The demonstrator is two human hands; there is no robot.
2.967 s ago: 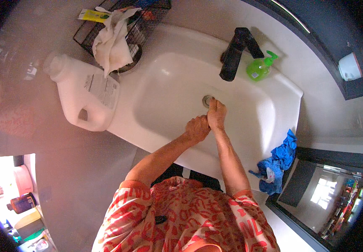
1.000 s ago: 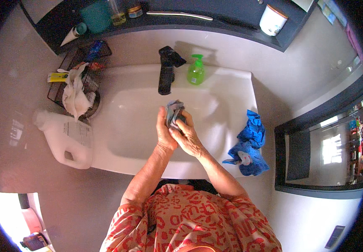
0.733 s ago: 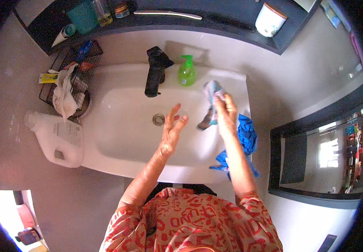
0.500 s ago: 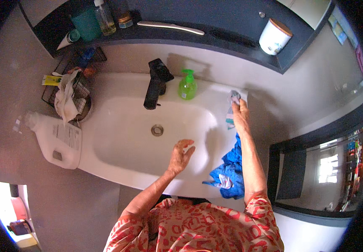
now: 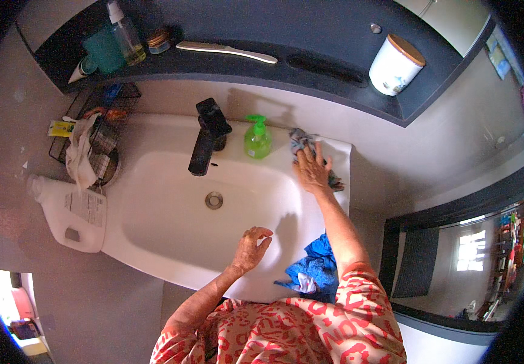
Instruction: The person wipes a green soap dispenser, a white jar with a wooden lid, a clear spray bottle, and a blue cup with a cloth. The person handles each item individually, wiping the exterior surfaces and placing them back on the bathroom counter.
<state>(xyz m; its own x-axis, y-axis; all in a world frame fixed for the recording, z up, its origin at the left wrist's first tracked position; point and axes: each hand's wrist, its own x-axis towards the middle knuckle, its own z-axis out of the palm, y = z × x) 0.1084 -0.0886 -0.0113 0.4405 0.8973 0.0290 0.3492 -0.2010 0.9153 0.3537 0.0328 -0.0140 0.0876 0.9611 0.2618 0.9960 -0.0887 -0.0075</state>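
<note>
My right hand (image 5: 313, 172) lies with spread fingers on a crumpled grey cloth (image 5: 301, 138), pressing it against the back right corner of the white washbasin (image 5: 153, 267). Part of the cloth is hidden under the palm, and a darker end shows beside the thumb. Over the basin's right half hovers my left hand (image 5: 251, 249), its fingers loosely bent, thumb apart, nothing in it. A bunched blue cloth (image 5: 310, 267) with a whitish patch sits on the front right rim, by my right arm. Left of the grey cloth stands a green pump bottle (image 5: 258, 141).
A black faucet (image 5: 207, 136) rises at the back rim. Leftward are a wire basket (image 5: 101, 130) with a limp pale cloth (image 5: 80, 155) and a white jug (image 5: 71, 212). The dark shelf (image 5: 225, 70) above carries bottles, a white stick-like tool and a lidded white jar (image 5: 395, 67).
My right hand has come down from holding the cloth at the right rim to lying spread on it, further left along the back corner. My left hand stays over the basin.
</note>
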